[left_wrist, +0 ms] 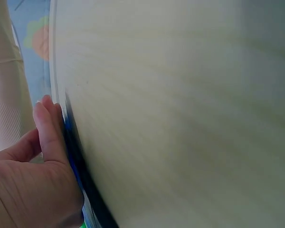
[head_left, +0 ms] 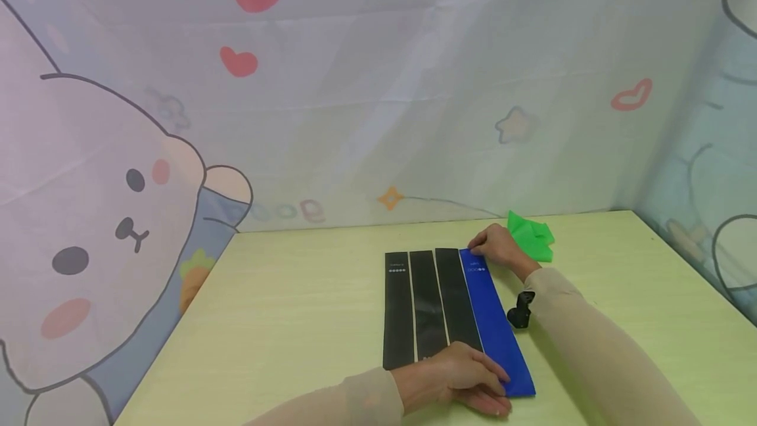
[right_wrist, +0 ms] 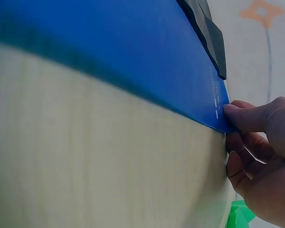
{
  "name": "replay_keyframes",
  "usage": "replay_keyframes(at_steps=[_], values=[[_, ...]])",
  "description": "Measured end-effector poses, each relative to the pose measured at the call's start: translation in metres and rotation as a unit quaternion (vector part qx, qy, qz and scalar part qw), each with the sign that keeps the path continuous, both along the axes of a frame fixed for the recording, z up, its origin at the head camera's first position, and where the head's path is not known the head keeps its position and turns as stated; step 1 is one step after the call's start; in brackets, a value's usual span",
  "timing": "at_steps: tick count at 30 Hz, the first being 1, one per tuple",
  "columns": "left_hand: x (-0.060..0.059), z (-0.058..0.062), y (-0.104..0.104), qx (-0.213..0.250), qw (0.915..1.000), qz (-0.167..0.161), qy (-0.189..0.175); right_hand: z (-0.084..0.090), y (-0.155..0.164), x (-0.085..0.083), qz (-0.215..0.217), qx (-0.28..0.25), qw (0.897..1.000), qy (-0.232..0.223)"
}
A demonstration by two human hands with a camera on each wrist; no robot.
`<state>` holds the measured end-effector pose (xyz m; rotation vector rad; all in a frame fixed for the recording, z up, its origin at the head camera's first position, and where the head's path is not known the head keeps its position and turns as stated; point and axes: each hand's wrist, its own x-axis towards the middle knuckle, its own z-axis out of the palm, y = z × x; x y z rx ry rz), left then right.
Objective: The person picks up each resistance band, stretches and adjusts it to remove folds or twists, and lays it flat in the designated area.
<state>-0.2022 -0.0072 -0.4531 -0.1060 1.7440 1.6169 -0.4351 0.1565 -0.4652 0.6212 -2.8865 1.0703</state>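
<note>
Three black bands [head_left: 427, 307] and one blue band [head_left: 493, 324] lie flat side by side on the pale table [head_left: 296, 307]. My left hand [head_left: 476, 383] rests with straight fingers on their near ends, reaching across to the blue band [left_wrist: 73, 156]; the left wrist view shows those fingers [left_wrist: 50, 128] lying along the band's edge. My right hand [head_left: 489, 246] is at the far end of the blue band [right_wrist: 133, 61]. There its thumb [right_wrist: 244, 116] and fingers pinch the band's far corner. The black bands [right_wrist: 209, 33] lie just beyond it.
A crumpled green band [head_left: 532, 236] lies just behind my right hand, near the back of the table, and shows as a green tip [right_wrist: 238, 216] in the right wrist view. Cartoon-printed fabric walls [head_left: 378, 97] close in the table at the back and both sides.
</note>
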Motion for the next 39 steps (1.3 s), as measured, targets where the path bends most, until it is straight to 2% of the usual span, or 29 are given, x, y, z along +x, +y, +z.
replay_keyframes(at_steps=[7, 26, 33, 39], values=[[-0.0002, 0.0021, -0.0010, -0.007, 0.9998, -0.001, -0.019, -0.0023, 0.0019, -0.0026, 0.006, -0.001, 1.000, 0.006], [0.0027, -0.0014, 0.0044, 0.004, 0.9999, 0.015, 0.000, -0.0044, 0.0033, -0.0032, 0.004, -0.005, 1.000, 0.008], [0.0002, 0.0005, 0.0020, 0.002, 0.9997, -0.001, -0.026, -0.0009, 0.0021, -0.0018, 0.009, -0.009, 1.000, 0.000], [0.0003, 0.0015, 0.0008, 0.003, 0.9997, -0.007, -0.025, 0.0005, 0.0020, -0.0014, 0.006, -0.009, 1.000, -0.011]])
